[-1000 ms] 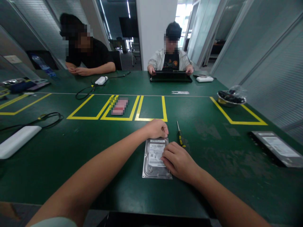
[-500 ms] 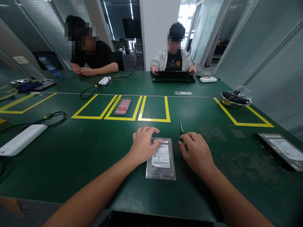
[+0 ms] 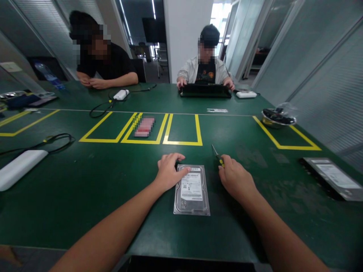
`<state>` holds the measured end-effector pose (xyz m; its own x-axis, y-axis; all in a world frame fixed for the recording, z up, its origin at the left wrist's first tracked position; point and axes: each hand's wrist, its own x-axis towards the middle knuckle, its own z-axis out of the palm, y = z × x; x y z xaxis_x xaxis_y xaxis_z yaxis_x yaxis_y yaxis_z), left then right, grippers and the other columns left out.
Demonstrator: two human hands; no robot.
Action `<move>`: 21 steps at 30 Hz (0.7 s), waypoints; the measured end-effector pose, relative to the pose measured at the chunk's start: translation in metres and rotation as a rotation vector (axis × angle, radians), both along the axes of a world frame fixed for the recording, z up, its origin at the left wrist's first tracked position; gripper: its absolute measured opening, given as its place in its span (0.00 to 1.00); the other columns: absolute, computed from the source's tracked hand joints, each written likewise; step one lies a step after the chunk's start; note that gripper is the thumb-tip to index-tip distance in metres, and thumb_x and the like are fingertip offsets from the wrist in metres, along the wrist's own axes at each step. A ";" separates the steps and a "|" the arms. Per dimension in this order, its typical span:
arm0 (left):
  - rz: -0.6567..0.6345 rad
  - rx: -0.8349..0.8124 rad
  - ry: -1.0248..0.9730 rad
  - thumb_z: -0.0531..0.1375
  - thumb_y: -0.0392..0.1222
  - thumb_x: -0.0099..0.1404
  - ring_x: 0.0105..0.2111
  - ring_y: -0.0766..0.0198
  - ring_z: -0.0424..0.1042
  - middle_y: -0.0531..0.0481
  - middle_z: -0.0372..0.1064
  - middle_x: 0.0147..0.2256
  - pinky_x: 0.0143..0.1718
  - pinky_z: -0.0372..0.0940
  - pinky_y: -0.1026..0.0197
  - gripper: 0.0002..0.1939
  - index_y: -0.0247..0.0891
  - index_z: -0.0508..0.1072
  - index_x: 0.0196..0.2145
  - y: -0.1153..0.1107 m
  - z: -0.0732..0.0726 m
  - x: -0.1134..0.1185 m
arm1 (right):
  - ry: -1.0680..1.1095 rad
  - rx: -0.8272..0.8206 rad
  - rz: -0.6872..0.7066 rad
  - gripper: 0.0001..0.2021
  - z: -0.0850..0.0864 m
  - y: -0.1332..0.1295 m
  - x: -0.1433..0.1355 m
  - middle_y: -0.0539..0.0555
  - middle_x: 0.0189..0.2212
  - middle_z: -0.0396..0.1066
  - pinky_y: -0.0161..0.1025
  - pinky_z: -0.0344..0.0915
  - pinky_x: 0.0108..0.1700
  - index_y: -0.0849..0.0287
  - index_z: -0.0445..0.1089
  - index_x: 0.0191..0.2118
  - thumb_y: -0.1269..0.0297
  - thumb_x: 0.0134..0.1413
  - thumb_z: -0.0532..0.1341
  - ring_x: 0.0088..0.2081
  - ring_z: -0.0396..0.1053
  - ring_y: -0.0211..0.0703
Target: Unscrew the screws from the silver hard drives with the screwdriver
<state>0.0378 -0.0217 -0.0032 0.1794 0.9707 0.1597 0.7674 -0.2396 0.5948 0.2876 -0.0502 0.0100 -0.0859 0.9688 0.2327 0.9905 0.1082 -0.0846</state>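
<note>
A silver hard drive [image 3: 191, 189] with a white label lies flat on the green table [image 3: 113, 211] in front of me. At its upper left corner is my left hand [image 3: 169, 172], fingers apart, with the thumb over the drive's top edge. To the right of the drive, my right hand [image 3: 236, 175] is closed around the yellow and black handle of a screwdriver [image 3: 217, 155]. The screwdriver's metal shaft points up and to the left, away from me.
Another hard drive [image 3: 334, 177] lies at the right. A bowl [image 3: 278, 118] of dark items stands behind it. White power banks [image 3: 22, 168] with cables, a pixelated pink object [image 3: 144, 127] and yellow tape outlines [image 3: 183, 143] are on the table. Two people sit opposite, one holding a black tray-like object [image 3: 205, 91].
The screwdriver has tilted further to the left in my right hand. The view has shifted slightly. My left hand remains at the drive's upper left.
</note>
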 end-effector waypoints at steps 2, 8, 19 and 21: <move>-0.009 0.005 0.006 0.64 0.53 0.59 0.48 0.52 0.65 0.50 0.73 0.44 0.48 0.55 0.51 0.20 0.44 0.71 0.46 0.000 -0.001 0.000 | 0.089 0.049 -0.035 0.12 0.007 0.003 0.007 0.62 0.39 0.72 0.43 0.62 0.35 0.61 0.63 0.50 0.65 0.64 0.52 0.38 0.71 0.52; -0.016 0.013 0.015 0.64 0.54 0.59 0.47 0.52 0.65 0.50 0.73 0.44 0.47 0.56 0.52 0.20 0.43 0.71 0.46 0.000 -0.001 -0.003 | 0.445 0.294 -0.093 0.12 0.032 0.011 0.029 0.56 0.30 0.70 0.43 0.62 0.37 0.61 0.70 0.40 0.58 0.60 0.57 0.31 0.67 0.45; -0.023 0.026 0.032 0.63 0.54 0.59 0.46 0.53 0.66 0.51 0.73 0.44 0.45 0.56 0.52 0.19 0.45 0.71 0.45 0.002 -0.003 -0.002 | 1.234 0.375 0.180 0.12 0.068 0.022 0.000 0.53 0.33 0.75 0.33 0.61 0.24 0.58 0.64 0.40 0.54 0.63 0.57 0.22 0.63 0.33; -0.027 0.024 0.034 0.63 0.54 0.60 0.46 0.53 0.66 0.51 0.73 0.44 0.45 0.56 0.52 0.19 0.45 0.71 0.45 0.002 -0.003 -0.003 | 1.234 0.394 0.204 0.11 0.064 0.027 -0.005 0.53 0.33 0.75 0.33 0.61 0.24 0.58 0.64 0.40 0.54 0.64 0.58 0.21 0.63 0.33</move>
<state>0.0352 -0.0200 -0.0062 0.2113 0.9615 0.1760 0.7799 -0.2743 0.5626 0.2827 -0.0230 0.0737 0.2496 0.8131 0.5259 0.2473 0.4716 -0.8465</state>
